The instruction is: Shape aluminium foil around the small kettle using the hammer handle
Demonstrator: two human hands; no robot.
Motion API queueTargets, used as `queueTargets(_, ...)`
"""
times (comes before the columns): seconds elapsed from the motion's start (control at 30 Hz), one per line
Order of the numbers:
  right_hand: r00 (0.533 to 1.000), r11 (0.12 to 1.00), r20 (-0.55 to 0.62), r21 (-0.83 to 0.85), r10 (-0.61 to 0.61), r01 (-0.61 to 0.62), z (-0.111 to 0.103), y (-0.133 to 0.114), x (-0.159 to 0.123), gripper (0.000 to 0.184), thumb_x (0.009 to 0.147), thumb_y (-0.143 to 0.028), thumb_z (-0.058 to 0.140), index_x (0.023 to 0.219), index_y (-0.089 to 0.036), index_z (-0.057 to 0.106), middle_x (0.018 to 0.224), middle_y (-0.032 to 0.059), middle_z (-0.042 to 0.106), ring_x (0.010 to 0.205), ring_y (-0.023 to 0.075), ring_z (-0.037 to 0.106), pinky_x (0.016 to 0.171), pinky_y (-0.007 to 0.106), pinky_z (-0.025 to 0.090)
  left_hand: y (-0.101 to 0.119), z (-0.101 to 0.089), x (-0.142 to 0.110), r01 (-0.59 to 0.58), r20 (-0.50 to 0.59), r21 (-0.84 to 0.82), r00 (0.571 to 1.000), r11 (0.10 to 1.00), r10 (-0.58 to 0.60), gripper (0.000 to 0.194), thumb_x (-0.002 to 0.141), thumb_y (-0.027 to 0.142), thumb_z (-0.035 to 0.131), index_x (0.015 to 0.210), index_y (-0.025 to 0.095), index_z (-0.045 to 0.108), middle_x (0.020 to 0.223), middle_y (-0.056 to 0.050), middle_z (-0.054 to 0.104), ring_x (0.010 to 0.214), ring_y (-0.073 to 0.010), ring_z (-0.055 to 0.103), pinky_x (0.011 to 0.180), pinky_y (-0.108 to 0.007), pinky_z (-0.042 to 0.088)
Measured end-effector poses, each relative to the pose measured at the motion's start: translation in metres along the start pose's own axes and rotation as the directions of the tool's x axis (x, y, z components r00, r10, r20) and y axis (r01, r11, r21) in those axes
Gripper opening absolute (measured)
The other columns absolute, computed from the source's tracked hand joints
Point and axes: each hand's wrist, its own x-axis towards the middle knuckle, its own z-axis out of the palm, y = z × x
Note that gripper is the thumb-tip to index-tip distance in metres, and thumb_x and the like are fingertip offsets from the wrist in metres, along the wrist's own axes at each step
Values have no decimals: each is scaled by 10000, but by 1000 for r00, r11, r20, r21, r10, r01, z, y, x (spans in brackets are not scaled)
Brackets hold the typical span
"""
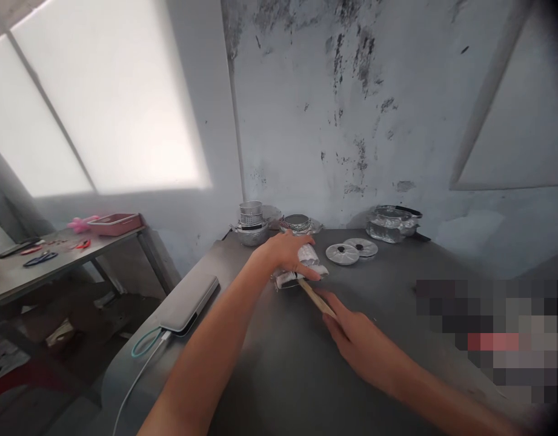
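Note:
My left hand (291,253) rests on a small silvery foil-covered piece (306,266) lying on the grey metal table (279,363), fingers curled over its top. My right hand (358,342) grips a thin wooden stick (315,298), whose far tip meets the near edge of the foil-covered piece. Both forearms reach forward over the table from the lower edge of the view.
Two flat round foil lids (351,251) lie right of my left hand. Metal pots and tins (252,225) and a foil tray (392,223) stand along the stained wall. A power bank (190,304) with a cable sits at the table's left edge. A side table (42,266) holds scissors and a pink tray.

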Motion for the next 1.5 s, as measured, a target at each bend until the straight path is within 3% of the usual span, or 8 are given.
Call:
queueTargets(0.17,999,998,-19,-34,-45,45,-1,-1,0,552,954,-345,242,1495,-307,145,640,-13,614,544,184,594,570,267,393,-1,1,0,-3,-11,1,1000,1000,3,1078,526,895,548,1424,371,267,1395,-130,363,1148,-409,461,787,-459,478)
queueTargets(0.33,997,997,23,4,-71,71,-1,2,2,550,948,-330,249,1494,-315,184,760,20,677,666,199,647,683,292,432,0,1,0,-14,-8,10,1000,1000,14,1045,552,890,538,1420,373,271,1350,-138,401,1154,-398,453,768,-455,486)
queueTargets(0.53,998,998,-45,-48,-54,52,-2,-2,1,571,944,-331,256,1502,-304,136,651,-17,618,563,186,600,621,294,432,-1,0,0,0,-9,-5,1000,1000,0,1077,524,890,558,1423,373,269,1382,-134,368,1112,-399,486,768,-444,485)
queueTargets(0.7,998,999,45,-9,-51,52,-2,-1,0,548,943,-304,265,1484,-338,189,777,16,679,688,199,649,680,303,444,1,0,-1,-5,-7,2,1000,1000,5,1042,556,867,567,1423,370,272,1383,-133,379,1151,-410,453,793,-466,473)
queueTargets(0.93,996,998,-58,-20,-66,65,-2,-2,1,559,943,-313,271,1494,-295,178,742,7,664,642,192,639,655,297,438,1,-1,-1,16,5,-11,1000,1000,-16,1077,538,868,576,1438,377,245,1430,-119,330,1154,-417,456,788,-444,478)
queueTargets(1.13,998,999,43,25,-42,41,-1,1,0,540,945,-300,279,1482,-306,220,789,27,691,715,202,672,714,305,447,2,-2,-1,13,14,3,1000,1000,-13,1057,550,878,553,1431,378,252,1428,-127,331,1182,-424,425,795,-469,468)
queueTargets(1.3,998,997,7,49,-56,55,-1,0,1,530,950,-315,274,1478,-314,232,866,37,702,785,210,676,761,319,448,1,0,0,19,15,9,1000,1000,-19,1074,538,873,570,1433,379,238,1462,-127,282,1191,-429,422,811,-462,457)
queueTargets(1.5,999,998,-26,42,-47,48,-3,-2,-1,535,950,-319,275,1479,-342,196,840,22,689,733,209,661,714,326,451,0,0,0,13,-1,4,1000,1000,-13,1081,533,878,565,1434,374,243,1441,-120,319,1176,-417,440,822,-454,454)
